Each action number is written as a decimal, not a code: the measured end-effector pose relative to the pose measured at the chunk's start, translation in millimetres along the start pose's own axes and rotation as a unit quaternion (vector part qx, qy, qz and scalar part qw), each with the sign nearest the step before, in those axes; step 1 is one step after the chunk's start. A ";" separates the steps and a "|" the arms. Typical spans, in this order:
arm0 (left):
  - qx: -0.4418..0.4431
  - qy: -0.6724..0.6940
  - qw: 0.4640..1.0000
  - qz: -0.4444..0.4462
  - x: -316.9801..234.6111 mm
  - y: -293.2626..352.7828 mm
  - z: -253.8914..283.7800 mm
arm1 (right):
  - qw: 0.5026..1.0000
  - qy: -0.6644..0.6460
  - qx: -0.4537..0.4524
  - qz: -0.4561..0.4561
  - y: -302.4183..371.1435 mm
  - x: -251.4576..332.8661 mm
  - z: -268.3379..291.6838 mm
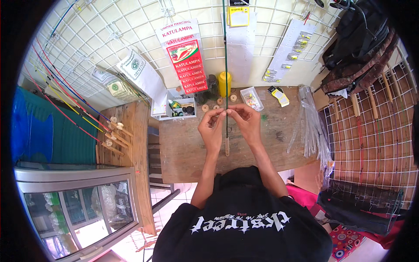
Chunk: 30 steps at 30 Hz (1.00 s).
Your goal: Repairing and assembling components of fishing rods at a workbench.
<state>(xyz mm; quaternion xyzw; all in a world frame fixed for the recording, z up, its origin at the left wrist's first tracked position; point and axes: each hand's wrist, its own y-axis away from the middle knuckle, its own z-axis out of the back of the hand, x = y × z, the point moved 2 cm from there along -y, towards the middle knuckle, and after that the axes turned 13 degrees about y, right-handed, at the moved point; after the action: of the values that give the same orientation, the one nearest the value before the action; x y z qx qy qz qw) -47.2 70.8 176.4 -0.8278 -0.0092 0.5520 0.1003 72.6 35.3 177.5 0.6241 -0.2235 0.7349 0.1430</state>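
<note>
A thin dark green fishing rod [226, 65] runs upright through the middle of the view, its light cork-coloured handle [227, 147] toward me over the wooden table. My left hand [210, 131] pinches at the rod's shaft from the left, thumb and forefinger together. From the right, my right hand [248, 124] does the same, its fingertips almost meeting the left ones. Any small piece between the fingertips is too small to make out. A dark ring [230, 129] shows beside the shaft just above the handle.
Cork-coloured discs [205, 108], a yellow bottle [224, 84], a clear box [252, 98] of small parts and a divided tray [174, 105] stand on the table [187, 148]. Plastic sleeves [307, 126] lie at its right edge. More rods [87, 115] lean at left.
</note>
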 end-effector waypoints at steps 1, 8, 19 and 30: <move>0.003 0.000 1.000 -0.002 -0.3 -0.2 0.5 | 0.999 -0.013 0.018 -0.029 -0.9 -0.6 -1.7; 0.010 0.018 1.000 0.013 -4.3 6.3 9.6 | 0.988 -0.141 -0.020 -0.066 23.9 1.2 -15.2; 0.028 -0.020 0.999 0.003 -2.3 6.1 30.0 | 0.995 -0.084 -0.045 -0.020 33.2 3.0 -30.3; 0.048 -0.036 0.998 0.007 -12.5 10.8 35.2 | 0.991 0.079 -0.049 0.093 45.9 25.3 -29.7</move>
<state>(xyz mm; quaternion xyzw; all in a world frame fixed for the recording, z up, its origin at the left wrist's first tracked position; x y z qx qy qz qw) -85.4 64.2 172.9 -0.8019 0.0194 0.5817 0.1352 20.2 9.1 191.8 0.5330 -0.3045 0.7801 0.1212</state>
